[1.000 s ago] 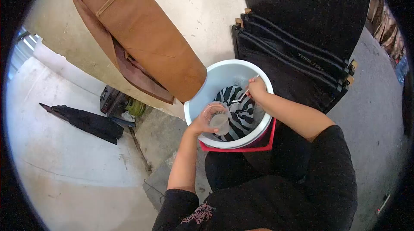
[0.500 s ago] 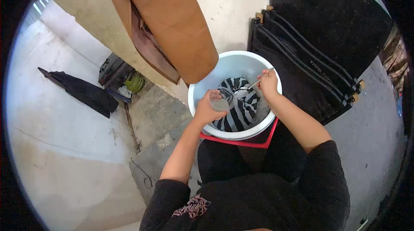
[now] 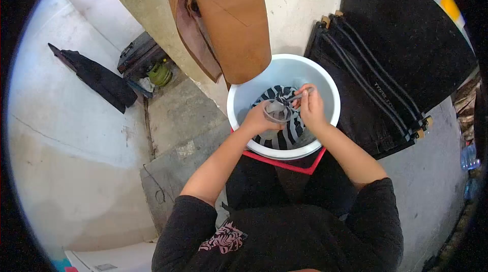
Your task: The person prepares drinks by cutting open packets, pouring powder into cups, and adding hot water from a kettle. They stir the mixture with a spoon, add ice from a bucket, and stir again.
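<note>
My left hand (image 3: 259, 119) is closed around a clear plastic cup (image 3: 277, 113), held tilted over a white basin (image 3: 334, 100). My right hand (image 3: 311, 108) grips a metal spoon (image 3: 296, 97) by its handle, close to the cup. The spoon's bowl is hard to make out near the cup's rim. Below both hands, a black-and-grey striped cloth (image 3: 291, 135) lies inside the basin.
Beneath the basin shows the edge of a red stool or stand (image 3: 300, 169). A brown leather-like piece (image 3: 231, 23) hangs just beyond the basin. Black folded panels with cords (image 3: 366, 84) lean at the right. A green gas cylinder (image 3: 160, 75) stands back left.
My right hand has brought the spoon closer to the cup, and both hands are nearer together. The camera view has shifted slightly.
</note>
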A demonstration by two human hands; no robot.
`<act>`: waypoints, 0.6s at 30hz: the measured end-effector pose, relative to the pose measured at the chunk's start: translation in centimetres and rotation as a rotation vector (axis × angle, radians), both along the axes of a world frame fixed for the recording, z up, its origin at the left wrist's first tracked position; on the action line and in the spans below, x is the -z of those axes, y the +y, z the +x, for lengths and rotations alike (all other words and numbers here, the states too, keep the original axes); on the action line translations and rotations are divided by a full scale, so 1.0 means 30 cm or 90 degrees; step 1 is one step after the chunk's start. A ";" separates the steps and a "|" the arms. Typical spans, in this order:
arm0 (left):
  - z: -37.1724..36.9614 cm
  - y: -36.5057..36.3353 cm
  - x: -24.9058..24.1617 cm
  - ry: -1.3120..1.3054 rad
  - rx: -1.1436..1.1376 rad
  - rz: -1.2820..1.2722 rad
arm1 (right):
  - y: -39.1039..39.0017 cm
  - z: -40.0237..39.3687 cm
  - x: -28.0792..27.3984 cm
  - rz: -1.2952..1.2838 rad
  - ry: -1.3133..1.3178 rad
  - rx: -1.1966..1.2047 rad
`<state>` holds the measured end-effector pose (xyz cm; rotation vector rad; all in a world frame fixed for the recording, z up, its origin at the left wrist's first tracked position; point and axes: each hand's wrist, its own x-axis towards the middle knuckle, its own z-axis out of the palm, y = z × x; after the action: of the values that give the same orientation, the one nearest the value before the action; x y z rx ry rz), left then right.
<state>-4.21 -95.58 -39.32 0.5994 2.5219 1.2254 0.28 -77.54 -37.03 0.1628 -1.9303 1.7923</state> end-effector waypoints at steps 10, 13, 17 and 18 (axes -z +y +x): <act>0.013 -0.024 -0.011 0.038 -0.074 0.065 | 0.127 -0.070 0.034 -0.324 -0.185 0.168; 0.020 -0.020 -0.038 0.077 -0.094 0.056 | 0.133 -0.075 0.014 -0.152 -0.145 0.179; 0.005 -0.033 -0.001 0.140 -0.103 0.056 | 0.121 -0.100 -0.003 0.073 -0.042 0.196; 0.009 -0.030 -0.007 0.157 -0.107 0.050 | 0.112 -0.111 -0.012 0.137 -0.013 0.210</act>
<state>-3.94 -96.49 -39.10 0.6008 2.7872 1.3919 -3.04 -74.19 -36.67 -0.0979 -2.0244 1.3786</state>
